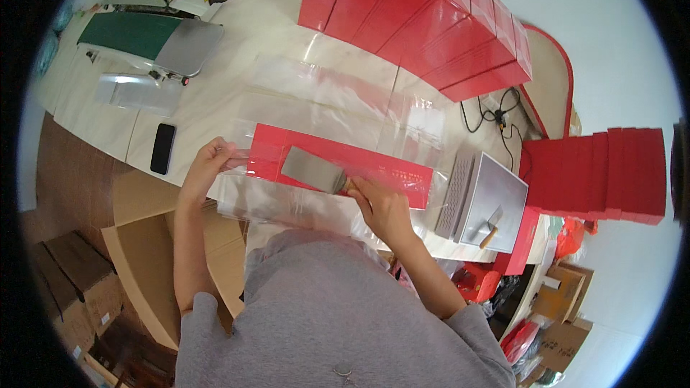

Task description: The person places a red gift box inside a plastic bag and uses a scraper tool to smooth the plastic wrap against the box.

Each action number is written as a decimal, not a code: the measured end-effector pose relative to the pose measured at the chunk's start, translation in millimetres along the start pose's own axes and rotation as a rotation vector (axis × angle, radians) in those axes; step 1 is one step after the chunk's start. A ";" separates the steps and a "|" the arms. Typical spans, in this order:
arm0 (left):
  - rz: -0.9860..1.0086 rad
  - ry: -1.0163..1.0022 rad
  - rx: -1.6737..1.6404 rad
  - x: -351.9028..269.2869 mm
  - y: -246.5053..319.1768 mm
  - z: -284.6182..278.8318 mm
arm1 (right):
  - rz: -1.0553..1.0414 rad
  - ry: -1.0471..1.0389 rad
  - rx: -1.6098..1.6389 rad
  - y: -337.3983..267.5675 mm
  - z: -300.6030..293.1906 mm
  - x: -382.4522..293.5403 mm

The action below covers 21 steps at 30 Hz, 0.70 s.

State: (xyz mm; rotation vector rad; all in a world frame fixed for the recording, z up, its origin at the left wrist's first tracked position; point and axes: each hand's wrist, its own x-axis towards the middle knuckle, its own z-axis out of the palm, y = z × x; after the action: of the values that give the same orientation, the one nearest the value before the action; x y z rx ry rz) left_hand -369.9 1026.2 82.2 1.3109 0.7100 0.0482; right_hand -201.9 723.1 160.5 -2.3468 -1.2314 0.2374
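In front of me a long, flat red box or card [372, 161] bearing small print lies on the table inside clear plastic film. My right hand [381, 206] grips the handle of a broad-bladed metal scraper [310, 168]. Its blade rests over the left half of the red piece. At the left end, my left hand [216, 160] pinches the gathered edge of the clear plastic film [240, 155] between thumb and fingers. More clear plastic sheets or bags [318, 91] spread behind the red piece and hang over the table's near edge.
Shrink-wrapped red boxes [399, 27] stand at the back. A white-topped stack [498, 199] at right carries a small wooden-handled blade [491, 230], beside stacked red boxes [593, 175]. A phone [163, 149] and a green-belted machine [132, 35] are left. An open cardboard carton [143, 258] stands below.
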 end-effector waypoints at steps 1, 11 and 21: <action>0.003 0.001 0.007 -0.5 0.7 0.3 | 0.045 -0.002 -0.011 0.8 -2.3 3.1; 0.021 -0.001 0.019 1.0 0.9 -0.4 | 0.271 0.199 -0.090 43.5 -16.3 -12.9; -0.012 0.109 -0.002 0.9 -4.9 1.6 | 0.911 0.572 -0.019 173.1 -71.7 -102.9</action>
State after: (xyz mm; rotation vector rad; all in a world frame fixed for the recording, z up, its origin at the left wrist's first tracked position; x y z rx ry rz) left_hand -370.1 1023.8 77.5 1.3088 0.8101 0.1108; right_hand -109.5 532.4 132.1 -2.5621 0.1329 -0.1602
